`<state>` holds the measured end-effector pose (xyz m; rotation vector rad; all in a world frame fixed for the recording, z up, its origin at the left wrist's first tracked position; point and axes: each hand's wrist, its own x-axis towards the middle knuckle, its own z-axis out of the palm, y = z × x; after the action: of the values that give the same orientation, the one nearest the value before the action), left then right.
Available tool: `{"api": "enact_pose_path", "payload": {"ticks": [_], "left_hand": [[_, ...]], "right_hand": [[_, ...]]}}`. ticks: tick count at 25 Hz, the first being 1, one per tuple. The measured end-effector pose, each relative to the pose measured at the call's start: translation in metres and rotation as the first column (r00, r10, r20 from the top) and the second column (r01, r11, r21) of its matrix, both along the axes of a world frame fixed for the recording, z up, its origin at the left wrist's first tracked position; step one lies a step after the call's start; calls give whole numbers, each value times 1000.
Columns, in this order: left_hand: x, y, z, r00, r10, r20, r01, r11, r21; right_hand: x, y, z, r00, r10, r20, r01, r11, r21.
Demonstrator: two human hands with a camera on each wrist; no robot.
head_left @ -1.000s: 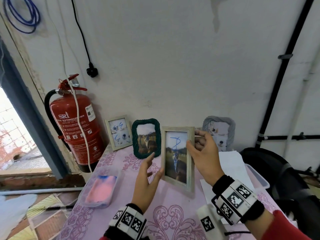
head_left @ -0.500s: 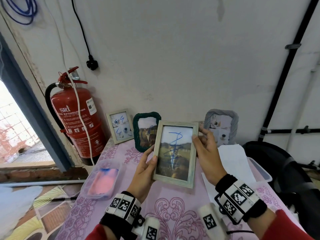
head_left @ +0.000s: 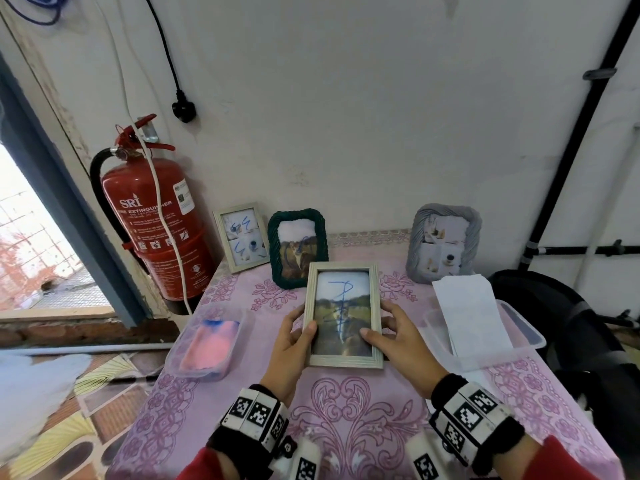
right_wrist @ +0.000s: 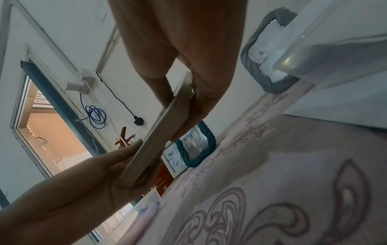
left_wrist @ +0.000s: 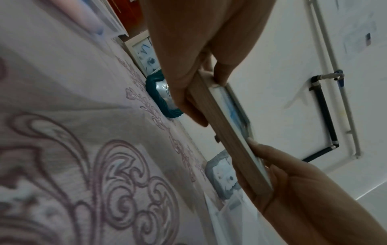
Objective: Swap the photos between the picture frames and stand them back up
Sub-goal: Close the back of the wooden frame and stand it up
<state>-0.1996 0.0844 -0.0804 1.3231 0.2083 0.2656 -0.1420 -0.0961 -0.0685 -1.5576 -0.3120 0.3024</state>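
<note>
I hold a light wooden frame (head_left: 343, 270) above the pink tablecloth (head_left: 349, 407), tilted face up, its landscape photo marked with blue scribble. My left hand (head_left: 298, 332) grips its left edge, thumb on the front. My right hand (head_left: 388, 330) grips the right edge the same way. The left wrist view shows the frame (left_wrist: 230, 140) edge-on between the left hand (left_wrist: 188, 82) and right hand (left_wrist: 293, 182). Standing against the wall are a small light frame (head_left: 241, 237), a green rope frame (head_left: 298, 249) and a grey rope frame (head_left: 443, 244).
A red fire extinguisher (head_left: 156, 223) stands left of the table. A plastic box with pink and blue cloth (head_left: 207, 341) sits at the left edge. A clear box with white paper (head_left: 485, 327) is at the right, beside a black chair (head_left: 571, 323).
The wooden frame has come down and toward me and tilted back from upright. My left hand has taken hold of its left edge, and my right hand slid down the right edge.
</note>
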Motion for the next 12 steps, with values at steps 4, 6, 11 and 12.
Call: {"api": "enact_pose_path", "payload": {"ticks": [4,6,11,12], "left_hand": [[-2,9,-17,993,14,-118,-2,994,106],[-1,13,-23,988,17,-155,9,986,167],[3,21,-33,973,-1,-231,73,950,304],[4,23,-34,972,-4,-235,85,938,337]], "right_hand": [[4,0,-21,998,24,-65,-31,994,-103],[8,1,-28,998,32,-52,-41,984,-171],[19,0,-35,995,73,-61,-86,963,-256],[21,-1,-35,994,88,-67,-103,958,-267]]}}
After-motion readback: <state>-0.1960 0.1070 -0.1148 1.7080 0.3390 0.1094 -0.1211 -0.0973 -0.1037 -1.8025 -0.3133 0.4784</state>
